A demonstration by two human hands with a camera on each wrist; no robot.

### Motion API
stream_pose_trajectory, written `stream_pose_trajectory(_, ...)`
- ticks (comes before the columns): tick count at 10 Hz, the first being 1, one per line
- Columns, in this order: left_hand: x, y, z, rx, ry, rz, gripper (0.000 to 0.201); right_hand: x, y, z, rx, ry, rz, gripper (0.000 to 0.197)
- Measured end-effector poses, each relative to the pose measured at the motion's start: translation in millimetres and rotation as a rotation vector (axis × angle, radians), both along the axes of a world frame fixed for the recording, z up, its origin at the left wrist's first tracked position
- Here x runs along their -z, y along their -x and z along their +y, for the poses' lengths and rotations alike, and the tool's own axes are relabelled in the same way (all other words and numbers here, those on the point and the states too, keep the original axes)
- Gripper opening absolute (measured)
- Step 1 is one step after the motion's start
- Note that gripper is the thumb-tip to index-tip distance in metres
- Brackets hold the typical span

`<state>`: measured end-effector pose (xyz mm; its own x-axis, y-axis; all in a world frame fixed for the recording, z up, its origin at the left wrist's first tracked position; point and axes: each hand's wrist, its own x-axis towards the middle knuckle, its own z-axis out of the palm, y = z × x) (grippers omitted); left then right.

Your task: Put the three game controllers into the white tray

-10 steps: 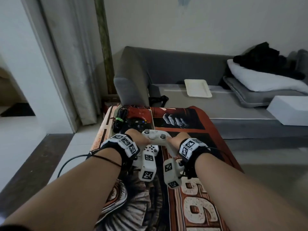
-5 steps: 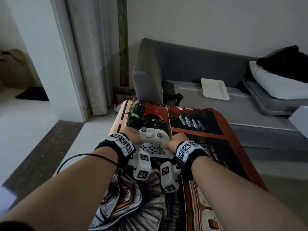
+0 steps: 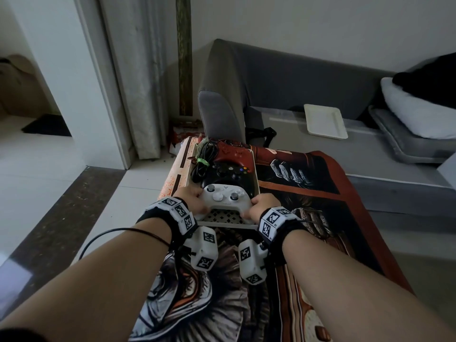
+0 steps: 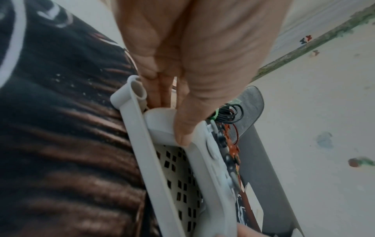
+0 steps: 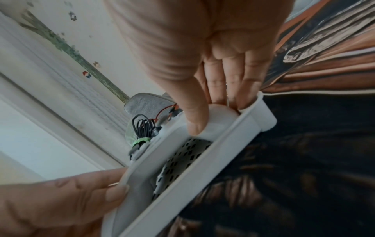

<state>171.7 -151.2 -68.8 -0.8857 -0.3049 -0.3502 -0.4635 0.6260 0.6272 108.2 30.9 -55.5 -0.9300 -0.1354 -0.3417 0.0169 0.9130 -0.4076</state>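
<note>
Both hands (image 3: 195, 201) (image 3: 261, 206) gripping white controller (image 3: 223, 197) over tray (image 3: 229, 224) on printed blanket (image 3: 308, 183), grey sofa (image 3: 283, 85) beyond.

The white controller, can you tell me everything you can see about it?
The white controller looks like smooth plastic, with two grey thumbsticks, small buttons and two rounded grips. It sits face up at the near end of the white tray, over the perforated floor, just before the black controller. The left hand and right hand grip its handles.
</note>
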Motion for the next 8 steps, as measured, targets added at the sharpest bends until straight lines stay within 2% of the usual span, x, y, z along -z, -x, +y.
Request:
stream_pose_trajectory(1, 1.2, 1.8, -2.5, -0.004, -0.038, 0.006, 0.04, 0.6, 1.8, -1.9, -0.01, -0.045, -0.012, 0.021)
stream_pose_trajectory(3, 0.1, 0.1, -0.3, -0.009, -0.002, 0.008, 0.043, 1.1, 2.9, -1.9, -0.03, -0.055, -0.001, 0.033)
stream_pose_trajectory(4, -3.1, -2.3, 5.7, -0.001, 0.037, -0.002, 0.043, 3.9, -1.7, 0.1, -0.04, -0.025, 0.016, 0.034)
stream_pose_trajectory(5, -4.7, -1.7, 11.7, 0.001, 0.069, -0.005, 0.045, 4.6, -5.2, 3.9, -0.054, 0.0, 0.023, 0.027)
stream_pose_trajectory(6, -12.2, -2.3, 18.4, -0.01, 0.101, -0.013, 0.047, -0.4, -10.0, 9.2, -0.091, 0.012, 0.012, 0.023)
stream_pose_trajectory(8, -28.0, 0.1, 24.2, -0.046, 0.134, 0.017, 0.045, -17.9, -14.4, 21.7, -0.052, 0.08, 0.05, 0.025)
